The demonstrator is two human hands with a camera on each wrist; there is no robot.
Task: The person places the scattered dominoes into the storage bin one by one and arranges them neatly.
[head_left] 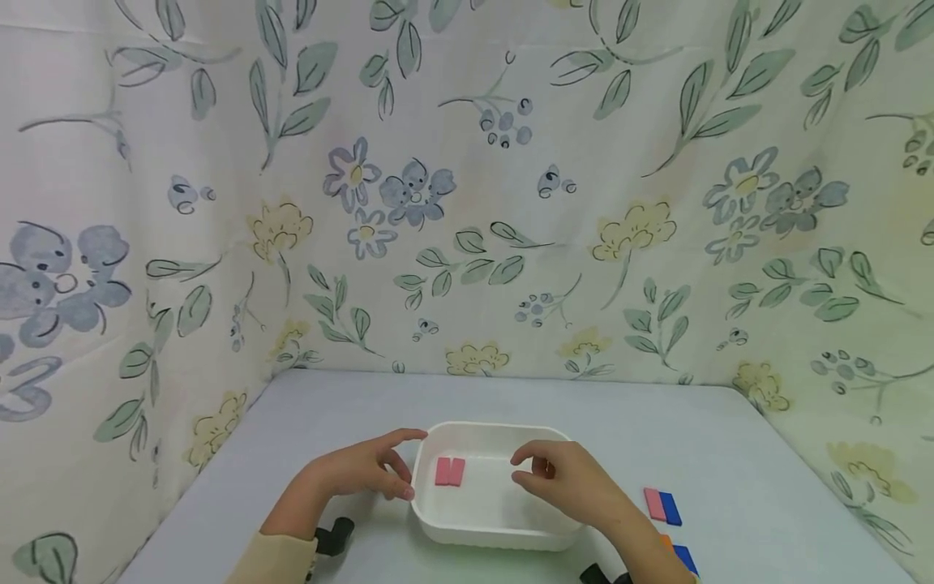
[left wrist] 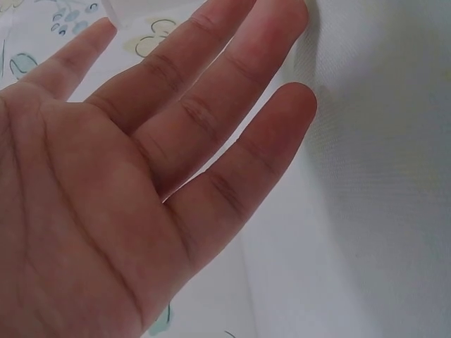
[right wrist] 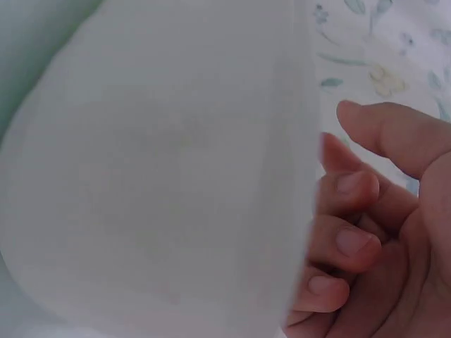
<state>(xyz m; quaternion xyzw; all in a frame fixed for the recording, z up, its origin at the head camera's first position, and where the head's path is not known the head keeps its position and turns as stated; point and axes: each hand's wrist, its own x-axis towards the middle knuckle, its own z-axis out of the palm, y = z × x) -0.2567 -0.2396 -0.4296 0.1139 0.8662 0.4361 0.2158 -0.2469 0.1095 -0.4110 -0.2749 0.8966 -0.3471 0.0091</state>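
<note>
A white plastic tray (head_left: 503,536) with rounded corners stands on the table. Two pink rectangular pieces (head_left: 443,471) lie side by side in its left part. My left hand (head_left: 362,468) is at the tray's left end, thumb and index finger spread along the rim; its palm and mostly straight fingers show in the left wrist view. Over the tray's right part hovers my right hand (head_left: 560,478), thumb and index finger apart, the other fingers curled, with nothing visible between them. In the right wrist view the tray's outer wall (right wrist: 155,169) hides part of that hand.
Right of the tray, a pink piece (head_left: 654,504) and a blue piece (head_left: 670,508) lie together on the white table (head_left: 350,397). Nearer, an orange piece (head_left: 666,541) and another blue piece (head_left: 686,560) are partly hidden by the right forearm. Floral cloth (head_left: 467,203) hangs behind.
</note>
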